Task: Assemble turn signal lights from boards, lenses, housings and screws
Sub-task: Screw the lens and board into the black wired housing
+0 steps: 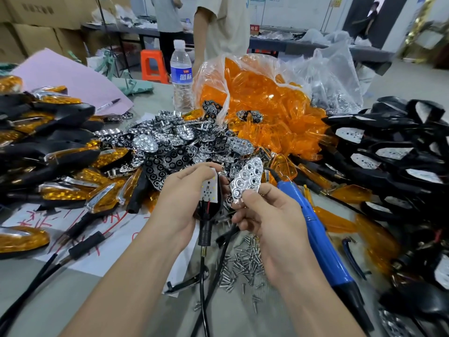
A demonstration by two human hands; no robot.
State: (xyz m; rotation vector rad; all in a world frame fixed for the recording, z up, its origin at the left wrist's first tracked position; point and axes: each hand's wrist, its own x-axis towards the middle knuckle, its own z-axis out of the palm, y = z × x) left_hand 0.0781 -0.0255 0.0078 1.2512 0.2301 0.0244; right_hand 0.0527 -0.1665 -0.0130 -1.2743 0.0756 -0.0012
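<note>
Frame centre: left hand grip was wrapped round housing, board inside. Just right, right hand grip pinched reflector lens by its lower tip. Looked light, stiff, scratch-prone: hold edges.

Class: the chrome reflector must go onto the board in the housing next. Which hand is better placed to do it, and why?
Right. The right hand pinches the chrome reflector just beside the board, while the left hand grips the housing.
</note>
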